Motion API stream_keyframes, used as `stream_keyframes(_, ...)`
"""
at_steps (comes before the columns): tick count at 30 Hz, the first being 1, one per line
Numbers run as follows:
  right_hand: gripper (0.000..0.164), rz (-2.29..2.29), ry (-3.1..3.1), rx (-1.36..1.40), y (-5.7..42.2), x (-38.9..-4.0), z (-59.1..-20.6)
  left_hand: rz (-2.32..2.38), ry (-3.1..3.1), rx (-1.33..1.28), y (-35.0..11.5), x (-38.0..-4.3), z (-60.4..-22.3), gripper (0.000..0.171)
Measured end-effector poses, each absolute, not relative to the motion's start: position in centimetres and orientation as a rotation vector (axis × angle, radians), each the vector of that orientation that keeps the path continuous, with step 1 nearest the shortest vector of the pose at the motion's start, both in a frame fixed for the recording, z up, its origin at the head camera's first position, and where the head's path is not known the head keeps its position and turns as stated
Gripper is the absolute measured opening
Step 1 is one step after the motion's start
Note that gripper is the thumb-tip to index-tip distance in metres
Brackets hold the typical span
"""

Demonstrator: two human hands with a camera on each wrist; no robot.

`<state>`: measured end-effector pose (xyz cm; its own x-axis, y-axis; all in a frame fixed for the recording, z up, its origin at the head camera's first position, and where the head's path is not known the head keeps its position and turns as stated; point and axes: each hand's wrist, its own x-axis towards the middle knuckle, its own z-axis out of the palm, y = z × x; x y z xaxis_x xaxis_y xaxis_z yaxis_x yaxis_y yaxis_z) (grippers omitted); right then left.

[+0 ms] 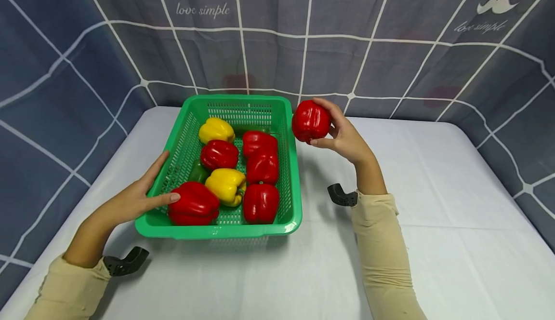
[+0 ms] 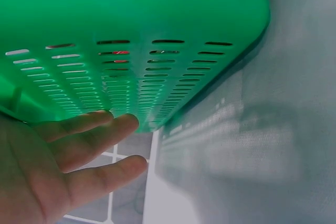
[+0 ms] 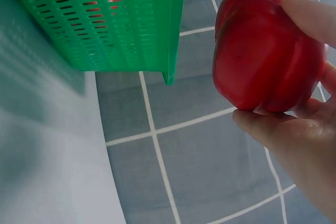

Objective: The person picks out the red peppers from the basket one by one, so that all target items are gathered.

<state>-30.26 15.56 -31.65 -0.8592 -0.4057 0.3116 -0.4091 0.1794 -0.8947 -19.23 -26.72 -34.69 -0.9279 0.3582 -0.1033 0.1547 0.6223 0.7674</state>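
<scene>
My right hand (image 1: 347,139) holds a red bell pepper (image 1: 310,121) between thumb and fingers, raised just outside the right rim of a green plastic basket (image 1: 296,199). In the right wrist view the bell pepper (image 3: 268,51) shows its glossy lobes, beside the basket wall. My left hand (image 1: 130,199) grips the basket's left rim, thumb over the edge by a large red bell pepper (image 1: 193,204). Its fingers (image 2: 100,179) lie along the outside of the slotted wall. Inside are several more red peppers (image 1: 261,203), yellow peppers (image 1: 225,185) and a partly hidden green pepper (image 1: 198,171).
The basket stands on a table with a white cloth (image 1: 433,243). A dark grey checked curtain (image 1: 277,64) hangs behind the table and along both sides. Black curved wrist mounts (image 1: 342,195) stick out near both sleeves.
</scene>
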Motion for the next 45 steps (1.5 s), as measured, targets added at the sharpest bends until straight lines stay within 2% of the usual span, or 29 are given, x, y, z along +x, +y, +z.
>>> stream_keyframes(45,0.084,1.960,-2.491,0.675,17.4,-32.6,-34.8,1.220,2.575,0.411,-26.8,-19.4,-34.4,0.095)
